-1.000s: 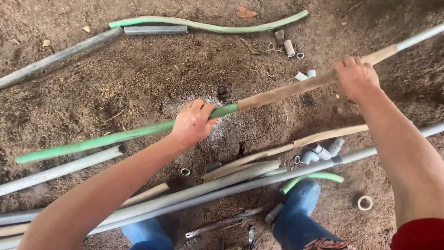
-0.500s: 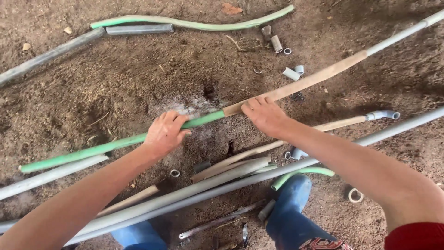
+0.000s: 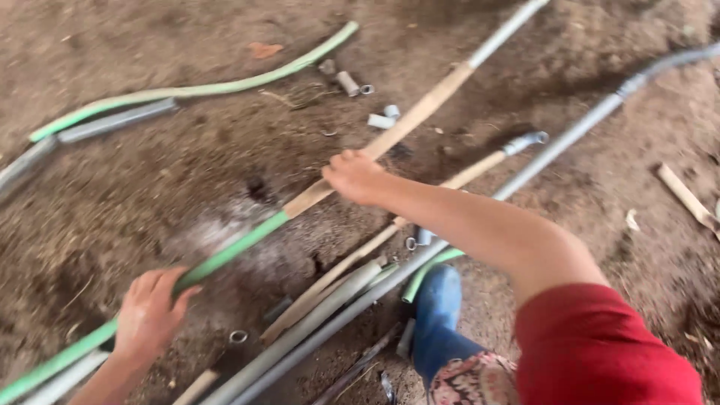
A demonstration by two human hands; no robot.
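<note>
Long pipe (image 3: 247, 241), green at lower-left end, tan mid-section, grey at far upper-right end, lies diagonally across the dirt ground (image 3: 150, 195). Both hands on it.

Left hand (image 3: 150, 313): lower left of frame, fingers curled over the green section, thumb out to the right. Frame is motion-blurred here; it looks closed on the pipe, but full wrap not confirmed.

Right hand (image 3: 354, 177): centre frame, set on the tan section just above the green/tan joint, fingers closed round it. Forearm runs back to a red sleeve (image 3: 607, 352) at lower right.

Surroundings:
- Second green hose (image 3: 202, 90), curved, upper left, w/ a grey pipe (image 3: 112, 120) just beside it.
- Small grey pipe offcuts (image 3: 349, 82) and couplings near the held pipe, upper centre, apart from it.
- Bundle of grey pipes (image 3: 330, 307) and a tan one running diagonally below the right forearm, parallel to the held pipe; one long grey pipe (image 3: 570, 139) extends to upper-right corner.
- Small ring fitting (image 3: 238, 337) on the ground near left hand.
- Blue boot (image 3: 439, 315) at bottom centre, beside the bundle.
- Wood scrap (image 3: 686, 196) at right edge.
</note>
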